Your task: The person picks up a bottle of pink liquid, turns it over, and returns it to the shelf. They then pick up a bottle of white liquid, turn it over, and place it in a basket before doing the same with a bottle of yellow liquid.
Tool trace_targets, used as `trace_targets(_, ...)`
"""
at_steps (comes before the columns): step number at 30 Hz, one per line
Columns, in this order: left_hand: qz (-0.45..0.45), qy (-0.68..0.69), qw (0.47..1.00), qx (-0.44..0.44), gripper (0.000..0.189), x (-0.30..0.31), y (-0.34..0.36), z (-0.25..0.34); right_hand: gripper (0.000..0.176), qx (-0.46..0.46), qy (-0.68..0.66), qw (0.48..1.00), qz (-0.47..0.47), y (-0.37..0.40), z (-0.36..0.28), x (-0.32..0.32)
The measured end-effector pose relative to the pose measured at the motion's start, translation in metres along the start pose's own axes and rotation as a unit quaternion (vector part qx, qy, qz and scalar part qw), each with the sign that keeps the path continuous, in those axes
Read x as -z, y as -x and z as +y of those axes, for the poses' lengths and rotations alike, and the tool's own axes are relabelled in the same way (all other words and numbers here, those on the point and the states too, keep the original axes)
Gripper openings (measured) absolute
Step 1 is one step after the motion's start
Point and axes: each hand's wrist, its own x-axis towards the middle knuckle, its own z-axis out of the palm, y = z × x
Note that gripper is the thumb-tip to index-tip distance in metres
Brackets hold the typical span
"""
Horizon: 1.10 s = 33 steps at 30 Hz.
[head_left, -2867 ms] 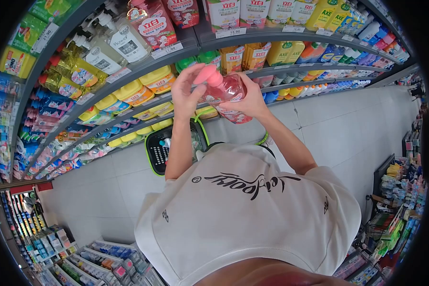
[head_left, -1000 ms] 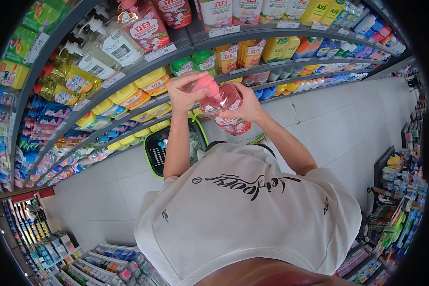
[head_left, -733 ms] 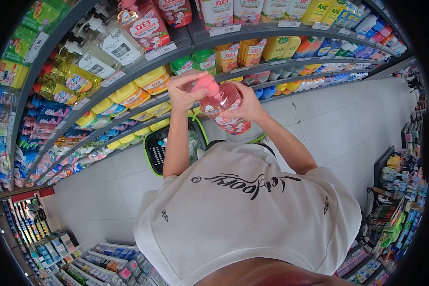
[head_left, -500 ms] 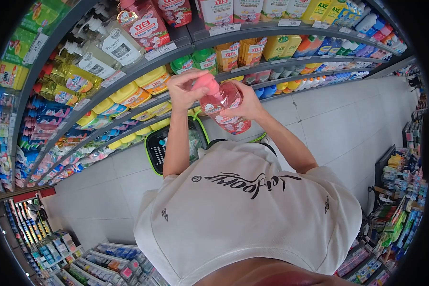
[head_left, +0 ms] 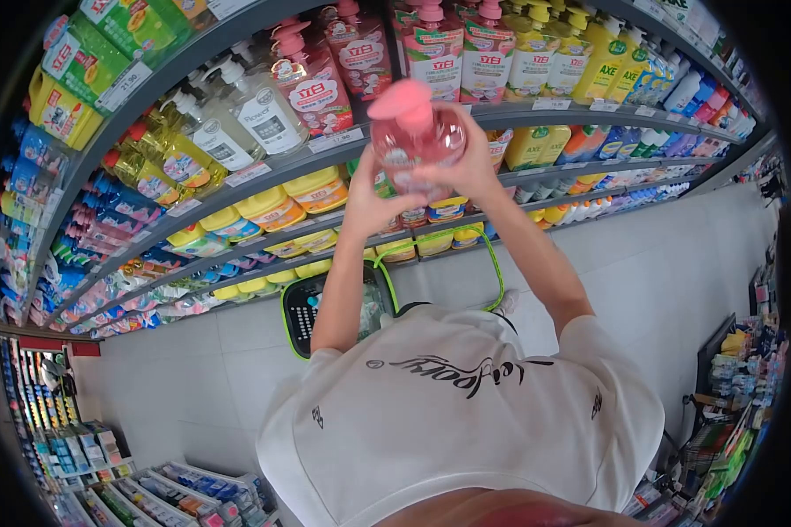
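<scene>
A clear pump bottle of pink liquid (head_left: 422,151) with a pink pump head is raised in front of the shelves, its pump end toward me. My right hand (head_left: 470,167) wraps the bottle's right side, thumb across its front. On the lower left side my left hand (head_left: 375,200) cups the same bottle, with some fingers hidden behind it. Similar pink pump bottles (head_left: 316,92) stand on the shelf just beyond, left of the held one.
Shelf edges (head_left: 554,116) with price tags curve across ahead, stocked with yellow, clear and green bottles. A black basket with a green rim (head_left: 292,338) sits on the grey tiled floor (head_left: 211,369) below my left arm. More stocked shelves (head_left: 163,496) lie behind me.
The bottle has risen toward the upper shelf. My left hand has left the pump head and now supports the bottle's lower side. The view has tilted up, showing more of the shelf.
</scene>
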Motion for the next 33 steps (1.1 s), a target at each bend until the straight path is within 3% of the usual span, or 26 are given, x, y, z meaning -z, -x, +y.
trace_targets(2, 0.054, -0.128, 0.990, -0.019, 0.085, 0.002, -0.017, 0.005, 0.080, 0.038, -0.002, 0.999, -0.012, -0.025, -0.002, -0.004)
trace_targets(3, 0.058, -0.129, 0.990, -0.021, 0.085, 0.007, -0.027, 0.007, 0.077, 0.073, -0.002, 0.997, -0.021, -0.035, -0.002, -0.007)
trace_targets(9, 0.051, -0.154, 0.987, -0.015, 0.073, 0.039, -0.078, 0.019, 0.081, 0.065, 0.029, 0.997, -0.039, -0.087, 0.005, -0.008)
trace_targets(11, 0.051, -0.199, 0.979, 0.006, 0.074, 0.042, -0.084, 0.028, 0.081, 0.098, 0.240, 0.965, -0.028, -0.097, 0.005, -0.002)
trace_targets(13, 0.033, -0.119, 0.991, -0.059, 0.079, 0.044, -0.094, 0.024, 0.083, 0.118, 0.280, 0.952, -0.024, -0.101, 0.003, -0.001)
trace_targets(15, 0.037, -0.141, 0.988, -0.045, 0.081, 0.045, -0.097, 0.028, 0.084, 0.135, 0.344, 0.929, -0.031, -0.101, 0.002, 0.000)
trace_targets(19, 0.046, -0.236, 0.970, -0.041, 0.084, 0.048, -0.104, 0.022, 0.085, 0.129, 0.376, 0.917, -0.023, -0.101, 0.005, 0.001)
trace_targets(27, 0.026, -0.224, 0.973, -0.039, 0.090, 0.054, -0.108, -0.006, 0.091, 0.069, 0.379, 0.922, -0.037, -0.101, 0.017, 0.004)
trace_targets(31, 0.024, -0.268, 0.962, -0.047, 0.099, 0.062, -0.116, -0.025, 0.098, 0.097, 0.335, 0.937, 0.002, -0.104, 0.024, 0.001)
trace_targets(33, 0.015, -0.278, 0.960, -0.022, 0.104, 0.061, -0.114, -0.020, 0.098, 0.040, 0.375, 0.926, 0.000, -0.104, 0.019, -0.001)
